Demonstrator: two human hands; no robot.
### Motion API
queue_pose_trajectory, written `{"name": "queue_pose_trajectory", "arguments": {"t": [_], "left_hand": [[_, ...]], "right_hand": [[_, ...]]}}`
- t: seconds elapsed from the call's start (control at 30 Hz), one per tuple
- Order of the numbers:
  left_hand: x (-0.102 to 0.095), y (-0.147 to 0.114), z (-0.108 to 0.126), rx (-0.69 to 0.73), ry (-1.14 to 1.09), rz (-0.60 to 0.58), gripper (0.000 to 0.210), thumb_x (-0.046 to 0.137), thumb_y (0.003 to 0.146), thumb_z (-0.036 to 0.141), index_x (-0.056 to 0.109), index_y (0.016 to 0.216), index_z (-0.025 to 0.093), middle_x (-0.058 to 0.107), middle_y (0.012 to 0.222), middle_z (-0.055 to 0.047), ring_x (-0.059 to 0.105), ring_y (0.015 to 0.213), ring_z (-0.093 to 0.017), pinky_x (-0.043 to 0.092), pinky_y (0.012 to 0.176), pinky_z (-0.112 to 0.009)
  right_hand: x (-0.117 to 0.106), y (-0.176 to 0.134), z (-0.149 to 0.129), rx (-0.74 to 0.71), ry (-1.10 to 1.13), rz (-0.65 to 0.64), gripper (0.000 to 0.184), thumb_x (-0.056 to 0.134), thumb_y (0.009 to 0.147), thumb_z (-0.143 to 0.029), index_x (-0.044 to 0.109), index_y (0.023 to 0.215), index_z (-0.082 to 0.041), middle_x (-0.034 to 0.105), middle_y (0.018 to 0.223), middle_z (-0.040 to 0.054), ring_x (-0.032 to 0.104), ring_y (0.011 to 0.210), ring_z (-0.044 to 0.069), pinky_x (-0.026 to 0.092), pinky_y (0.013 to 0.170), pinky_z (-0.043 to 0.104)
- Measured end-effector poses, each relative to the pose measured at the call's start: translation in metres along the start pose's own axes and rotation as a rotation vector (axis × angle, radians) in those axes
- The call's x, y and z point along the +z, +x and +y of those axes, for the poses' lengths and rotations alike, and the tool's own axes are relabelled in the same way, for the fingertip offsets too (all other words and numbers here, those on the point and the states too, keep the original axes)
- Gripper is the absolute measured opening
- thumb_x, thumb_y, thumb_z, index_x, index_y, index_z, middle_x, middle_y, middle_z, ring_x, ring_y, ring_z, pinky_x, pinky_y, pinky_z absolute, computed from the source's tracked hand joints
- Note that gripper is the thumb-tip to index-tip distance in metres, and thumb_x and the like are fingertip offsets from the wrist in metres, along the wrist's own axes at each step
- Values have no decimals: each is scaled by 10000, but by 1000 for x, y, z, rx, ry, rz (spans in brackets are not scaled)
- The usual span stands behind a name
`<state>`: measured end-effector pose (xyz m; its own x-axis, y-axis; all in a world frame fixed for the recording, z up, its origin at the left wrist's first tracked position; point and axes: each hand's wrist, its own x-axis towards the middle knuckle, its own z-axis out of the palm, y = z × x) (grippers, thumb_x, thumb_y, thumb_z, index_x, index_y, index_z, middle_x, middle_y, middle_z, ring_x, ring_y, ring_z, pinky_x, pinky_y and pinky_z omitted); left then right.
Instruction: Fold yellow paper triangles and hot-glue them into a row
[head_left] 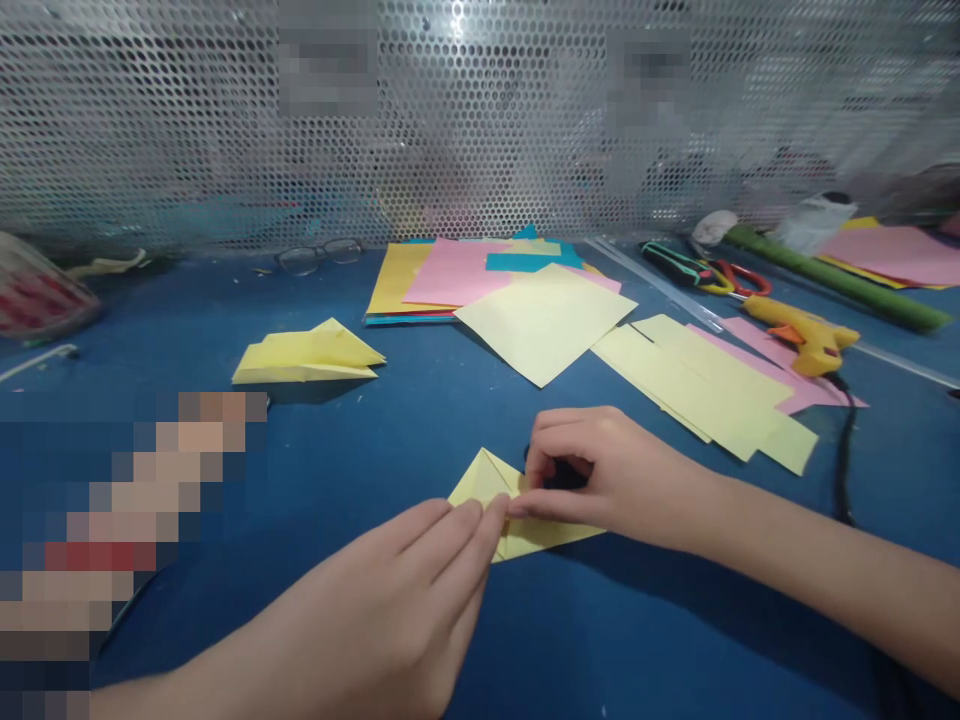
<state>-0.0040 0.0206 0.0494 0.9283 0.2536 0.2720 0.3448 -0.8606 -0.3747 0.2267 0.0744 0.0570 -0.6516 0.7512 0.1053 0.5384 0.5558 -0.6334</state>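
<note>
A folded sheet of yellow paper (484, 475) lies on the blue table, creased to a point at its far end. My left hand (420, 580) presses over its near left part, fingers held together on the paper. From the right, my right hand (592, 475) pinches the paper near its middle, thumb and fingertips close to the left fingers. Both hands hide part of the folds. Further back on the left rests a folded yellow paper plane (309, 352), apart from both hands.
Behind lie a pale yellow square sheet (544, 325), stacked coloured paper (442, 270) and cut yellow strips (697, 385). A yellow glue gun (806, 330), scissors (739, 278) and a green roll (840, 278) are at right. Eyeglasses (319, 256) sit before a perforated metal screen (465, 130).
</note>
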Motion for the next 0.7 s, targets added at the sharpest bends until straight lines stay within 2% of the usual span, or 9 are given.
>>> {"name": "queue_pose_trajectory", "arguments": {"t": [0.13, 0.23, 0.33, 0.43, 0.5, 0.57, 0.63, 0.7], "left_hand": [[2, 0, 9, -135, 42, 20, 501, 242, 902, -26, 690, 1081, 107, 717, 1141, -52, 625, 1042, -200, 400, 942, -326], [2, -3, 12, -185, 26, 8, 511, 250, 904, -17, 672, 1138, 151, 699, 1189, -27, 633, 1078, -167, 436, 936, -310], [0, -8, 8, -188, -39, -8, 511, 287, 881, -2, 655, 1184, 182, 673, 1233, -45, 655, 1075, -168, 513, 859, -279], [-5, -10, 0, -178, -109, -4, 528, 331, 793, -13, 664, 1169, 152, 666, 1226, -84, 684, 1029, -189, 566, 785, -257], [-9, -9, -6, -150, -176, -9, 524, 351, 752, 6, 661, 1159, 121, 665, 1212, -102, 695, 1008, -190, 584, 745, -237], [-12, -7, -11, -159, -244, -30, 475, 370, 786, 57, 650, 1166, 116, 663, 1208, -92, 690, 1015, -174, 581, 771, -220], [-14, -7, -13, -204, -303, -46, 425, 399, 834, 111, 632, 1188, 149, 664, 1213, -50, 683, 1020, -151, 561, 816, -212], [-14, -10, -12, -243, -342, -38, 422, 425, 837, 112, 607, 1212, 184, 665, 1219, -11, 674, 1030, -130, 542, 844, -200]], "right_hand": [[9, 0, -1, 42, -168, 72, 428, 730, 811, -420, 488, 570, -161, 493, 652, -37, 453, 610, 99, 374, 715, 294], [9, -2, -1, 95, -218, 90, 474, 686, 847, -439, 457, 538, -162, 449, 634, -51, 438, 611, 98, 344, 814, 347], [4, -2, -1, 111, -273, 43, 492, 641, 893, -382, 433, 509, -156, 428, 622, -56, 432, 602, 90, 320, 836, 357], [-2, 0, -2, 107, -289, -19, 516, 645, 892, -364, 394, 493, -152, 424, 615, -58, 425, 587, 79, 326, 838, 346], [-4, 0, -3, 123, -320, -32, 513, 641, 891, -370, 396, 494, -155, 448, 619, -50, 431, 580, 78, 349, 807, 321], [-5, -1, -4, 154, -370, -16, 504, 640, 883, -379, 404, 492, -165, 464, 602, -38, 429, 559, 84, 361, 686, 274], [-6, -2, -7, 193, -421, 10, 491, 657, 857, -392, 411, 492, -176, 467, 572, -31, 424, 543, 95, 315, 563, 254], [-13, -4, -10, 230, -464, 41, 452, 702, 808, -402, 445, 508, -181, 490, 564, -26, 433, 549, 106, 279, 520, 253]]}}
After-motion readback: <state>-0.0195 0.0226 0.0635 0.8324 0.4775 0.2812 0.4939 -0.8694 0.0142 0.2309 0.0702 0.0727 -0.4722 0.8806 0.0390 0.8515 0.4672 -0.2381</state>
